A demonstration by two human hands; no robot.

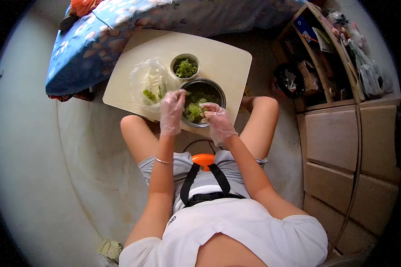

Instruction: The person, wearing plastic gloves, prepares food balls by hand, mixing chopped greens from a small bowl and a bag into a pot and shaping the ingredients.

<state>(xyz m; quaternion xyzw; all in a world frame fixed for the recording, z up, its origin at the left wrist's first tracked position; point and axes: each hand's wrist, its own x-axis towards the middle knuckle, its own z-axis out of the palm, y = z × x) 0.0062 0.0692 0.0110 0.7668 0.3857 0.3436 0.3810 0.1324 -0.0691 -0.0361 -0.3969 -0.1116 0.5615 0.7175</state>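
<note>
Both of my hands wear thin clear plastic gloves. My left hand (172,112) is at the left rim of a metal pot (224,94), its fingertips pinched together; what they hold, if anything, is too small to make out. Over the pot's right side, my right hand (220,122) has its fingers curled on a piece of leafy green (203,108). More light green leaves (193,112) lie inside the pot. Behind it stands a white-rimmed bowl (173,71) of chopped greens (186,68). A clear plastic bag (140,84) with pale stalks and some green leaves lies to the left.
All this stands on a low cream table (223,53) between my knees. A bed with a blue floral cover (82,58) is behind it. At right are a wooden shelf (318,58), a black-lined bin (289,80) and cabinets (332,135). I sit on an orange stool (203,159).
</note>
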